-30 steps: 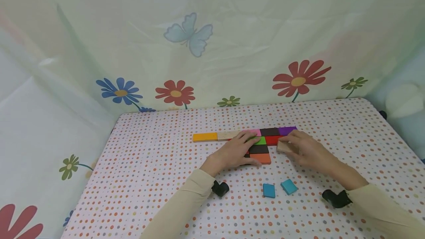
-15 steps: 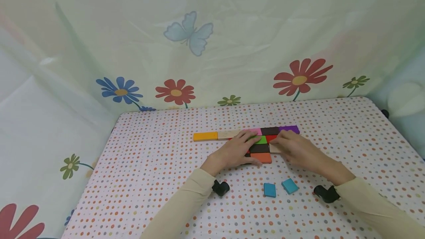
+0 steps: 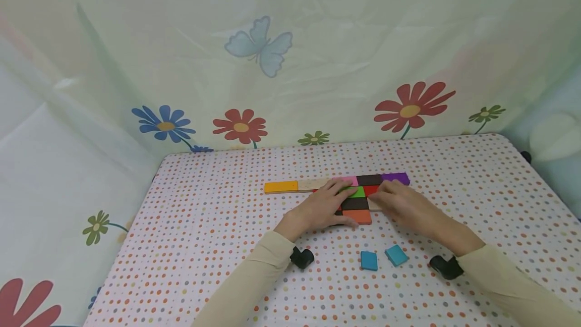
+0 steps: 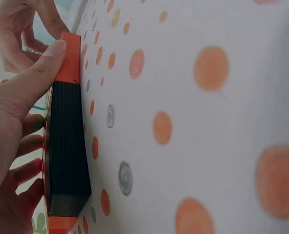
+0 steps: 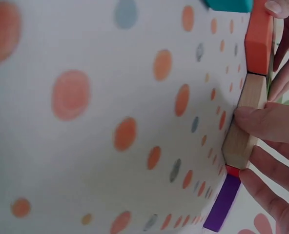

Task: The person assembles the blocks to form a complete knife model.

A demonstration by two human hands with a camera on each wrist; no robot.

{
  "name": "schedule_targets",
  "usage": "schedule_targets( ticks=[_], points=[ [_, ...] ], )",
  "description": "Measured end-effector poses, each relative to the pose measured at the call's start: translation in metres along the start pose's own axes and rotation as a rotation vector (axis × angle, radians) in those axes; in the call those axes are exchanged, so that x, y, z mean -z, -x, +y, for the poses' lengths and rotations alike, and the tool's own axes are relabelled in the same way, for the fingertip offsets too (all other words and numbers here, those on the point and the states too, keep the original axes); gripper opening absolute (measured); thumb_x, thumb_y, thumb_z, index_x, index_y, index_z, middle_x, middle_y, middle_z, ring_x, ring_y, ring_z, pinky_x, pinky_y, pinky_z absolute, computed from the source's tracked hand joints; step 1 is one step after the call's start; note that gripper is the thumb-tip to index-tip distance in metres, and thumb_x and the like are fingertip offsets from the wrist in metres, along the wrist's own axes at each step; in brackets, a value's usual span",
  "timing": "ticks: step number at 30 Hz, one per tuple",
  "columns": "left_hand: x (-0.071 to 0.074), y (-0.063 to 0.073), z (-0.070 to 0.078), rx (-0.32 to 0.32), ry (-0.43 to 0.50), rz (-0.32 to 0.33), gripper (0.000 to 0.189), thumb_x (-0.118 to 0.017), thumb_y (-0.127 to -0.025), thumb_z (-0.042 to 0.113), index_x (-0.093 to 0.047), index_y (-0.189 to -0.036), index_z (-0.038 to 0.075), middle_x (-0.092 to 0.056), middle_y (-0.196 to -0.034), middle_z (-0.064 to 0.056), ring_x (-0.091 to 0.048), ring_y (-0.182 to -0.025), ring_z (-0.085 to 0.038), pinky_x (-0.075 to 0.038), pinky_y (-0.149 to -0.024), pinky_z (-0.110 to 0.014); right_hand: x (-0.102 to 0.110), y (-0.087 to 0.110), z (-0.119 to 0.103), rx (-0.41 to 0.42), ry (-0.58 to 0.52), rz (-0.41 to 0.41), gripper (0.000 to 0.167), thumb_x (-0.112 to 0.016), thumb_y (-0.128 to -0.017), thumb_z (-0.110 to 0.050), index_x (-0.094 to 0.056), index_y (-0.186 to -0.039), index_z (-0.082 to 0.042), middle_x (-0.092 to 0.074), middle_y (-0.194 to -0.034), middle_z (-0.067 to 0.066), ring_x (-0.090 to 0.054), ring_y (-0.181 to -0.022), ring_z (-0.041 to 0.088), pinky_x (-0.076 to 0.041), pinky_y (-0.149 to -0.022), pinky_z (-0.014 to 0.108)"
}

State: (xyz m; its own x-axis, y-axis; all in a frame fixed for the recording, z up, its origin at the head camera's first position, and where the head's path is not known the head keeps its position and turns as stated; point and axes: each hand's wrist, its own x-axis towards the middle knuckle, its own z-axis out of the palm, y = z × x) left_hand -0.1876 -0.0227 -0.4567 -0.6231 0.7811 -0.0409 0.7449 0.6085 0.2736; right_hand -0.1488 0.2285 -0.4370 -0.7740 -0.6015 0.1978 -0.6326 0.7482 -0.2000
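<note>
A flat patchwork of coloured wooden blocks lies in the middle of the table. My left hand [image 3: 317,207] rests spread over it, covering several blocks; its thumb touches the near side of an orange block [image 3: 357,217]. Behind that sit a black block [image 3: 355,204] and a green block [image 3: 357,192]. My right hand [image 3: 410,210] pinches a plain wooden block [image 5: 246,144], thumb on its near side. In the right wrist view this block sits end to end with the orange one. A red block [image 3: 371,190] and a purple block [image 3: 396,178] show beyond the right fingers.
The back row runs left to a yellow block [image 3: 281,187] and a pale wood block [image 3: 313,184], with pink and dark ones further right. Two small blue blocks [image 3: 368,260] lie nearer the person on the dotted tablecloth [image 3: 218,246]. A flowered curtain [image 3: 336,85] hangs behind.
My right hand has moved left, bringing the plain wooden block from slightly apart to the right side of the black block. The left hand has stayed in place.
</note>
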Motion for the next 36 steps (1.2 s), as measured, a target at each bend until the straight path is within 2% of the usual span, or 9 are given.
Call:
schedule_targets(
  ticks=[4, 8, 12, 16, 22, 26, 28, 30, 36],
  points=[
    [0.0, 0.0, 0.0, 0.003, -0.007, 0.001, 0.085, -0.065, -0.098, 0.059, -0.036, -0.164, 0.014, -0.031, -0.169, -0.007, -0.024, -0.157, -0.024, -0.023, -0.126, -0.031, -0.002, 0.001, 0.0, 0.008, 0.0, 0.012, 0.037, -0.086, -0.079, 0.011, -0.078, -0.113, -0.001, -0.062, -0.096, 0.001, -0.058, -0.084, 0.016, -0.056, -0.071, 0.034],
    [0.001, 0.001, 0.001, 0.006, -0.007, -0.002, 0.085, -0.066, -0.098, 0.059, -0.036, -0.164, 0.014, -0.031, -0.169, -0.008, -0.024, -0.157, -0.025, -0.021, -0.126, -0.031, -0.006, 0.003, 0.002, 0.036, 0.017, 0.074, 0.037, -0.089, -0.076, 0.008, -0.078, -0.11, -0.003, -0.064, -0.096, 0.002, -0.059, -0.084, 0.018, -0.056, -0.072, 0.037],
    [0.001, 0.0, 0.002, 0.003, -0.004, -0.004, 0.085, -0.066, -0.098, 0.059, -0.036, -0.164, 0.014, -0.031, -0.169, -0.008, -0.024, -0.157, -0.025, -0.021, -0.127, -0.032, -0.004, 0.007, -0.002, 0.004, -0.051, 0.097, 0.032, -0.089, -0.079, 0.002, -0.078, -0.108, -0.007, -0.065, -0.1, 0.002, -0.06, -0.087, 0.019, -0.055, -0.072, 0.037],
    [0.0, 0.0, 0.001, 0.006, -0.019, 0.0, 0.086, -0.065, -0.097, 0.06, -0.037, -0.164, 0.014, -0.031, -0.169, -0.007, -0.025, -0.157, -0.024, -0.023, -0.126, -0.031, 0.005, 0.012, -0.009, -0.011, -0.227, 0.013, 0.023, -0.087, -0.084, -0.005, -0.079, -0.105, -0.013, -0.063, -0.104, -0.004, -0.059, -0.093, 0.016, -0.056, -0.075, 0.034],
    [0.001, -0.001, 0.001, 0.014, -0.01, -0.013, 0.086, -0.066, -0.098, 0.059, -0.035, -0.164, 0.014, -0.03, -0.17, -0.007, -0.024, -0.157, -0.025, -0.024, -0.126, -0.031, 0.002, 0.03, -0.008, 0.125, -0.458, -0.161, 0.018, -0.086, -0.089, -0.018, -0.078, -0.105, -0.02, -0.061, -0.108, -0.01, -0.059, -0.098, 0.008, -0.056, -0.081, 0.03],
    [0.002, -0.002, 0.003, 0.011, 0.0, -0.016, 0.086, -0.066, -0.098, 0.058, -0.035, -0.164, 0.014, -0.029, -0.17, -0.007, -0.023, -0.157, -0.025, -0.024, -0.126, -0.032, -0.011, 0.045, 0.0, 0.155, -0.558, -0.215, 0.02, -0.088, -0.087, -0.022, -0.078, -0.105, -0.023, -0.062, -0.106, -0.012, -0.058, -0.092, 0.003, -0.053, -0.074, 0.025],
    [0.002, -0.001, 0.002, 0.01, -0.001, -0.014, 0.085, -0.066, -0.098, 0.058, -0.035, -0.164, 0.013, -0.029, -0.17, -0.007, -0.023, -0.157, -0.025, -0.024, -0.126, -0.031, -0.014, 0.052, 0.003, 0.145, -0.569, -0.228, 0.022, -0.089, -0.086, -0.021, -0.078, -0.105, -0.024, -0.061, -0.106, -0.013, -0.057, -0.091, 0.002, -0.052, -0.072, 0.024],
    [0.002, -0.001, 0.002, 0.009, -0.001, -0.012, 0.085, -0.066, -0.098, 0.058, -0.035, -0.164, 0.014, -0.029, -0.17, -0.007, -0.023, -0.157, -0.025, -0.024, -0.125, -0.031, -0.016, 0.057, 0.004, 0.143, -0.534, -0.208, 0.024, -0.09, -0.084, -0.018, -0.078, -0.104, -0.026, -0.062, -0.105, -0.013, -0.056, -0.092, 0.002, -0.052, -0.072, 0.024],
    [0.0, 0.0, 0.002, 0.018, 0.005, -0.017, 0.085, -0.064, -0.099, 0.059, -0.034, -0.165, 0.015, -0.028, -0.171, -0.007, -0.021, -0.158, -0.024, -0.023, -0.126, -0.031, -0.003, 0.063, -0.005, 0.043, -0.421, -0.222, 0.035, -0.085, -0.083, -0.007, -0.075, -0.105, -0.032, -0.059, -0.114, -0.013, -0.054, -0.105, 0.006, -0.055, -0.086, 0.031]
  ],
)
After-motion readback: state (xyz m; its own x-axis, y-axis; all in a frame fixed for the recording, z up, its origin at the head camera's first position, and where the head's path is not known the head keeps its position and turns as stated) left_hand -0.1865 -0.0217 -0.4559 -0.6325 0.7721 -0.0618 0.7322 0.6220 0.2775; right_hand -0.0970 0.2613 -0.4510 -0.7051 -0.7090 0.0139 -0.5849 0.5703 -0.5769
